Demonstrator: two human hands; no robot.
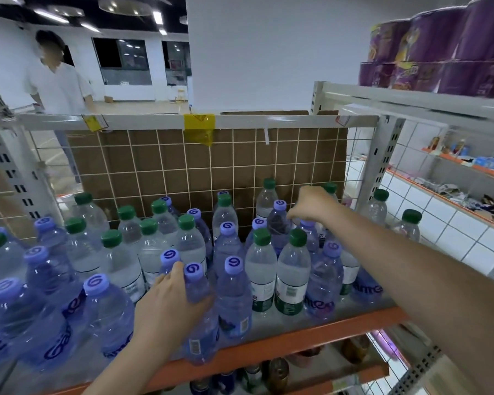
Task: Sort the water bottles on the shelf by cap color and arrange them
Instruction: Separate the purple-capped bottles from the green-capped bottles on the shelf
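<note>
The shelf (297,334) holds upright bottles, purple caps and green caps mixed. The left hand (169,303) grips a purple-capped bottle (196,295) at the front edge, fingers curled round its shoulder. The right hand (311,206), arm stretched far back, seems to pinch the neck of a rear purple bottle (278,220), though blur hides the contact.

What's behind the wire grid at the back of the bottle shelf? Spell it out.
Behind the wire grid stands a brown cardboard sheet, covering most of its width. At the left, where the cardboard ends, floor and a person's legs show through. Whatever is behind the cardboard is hidden.
</note>
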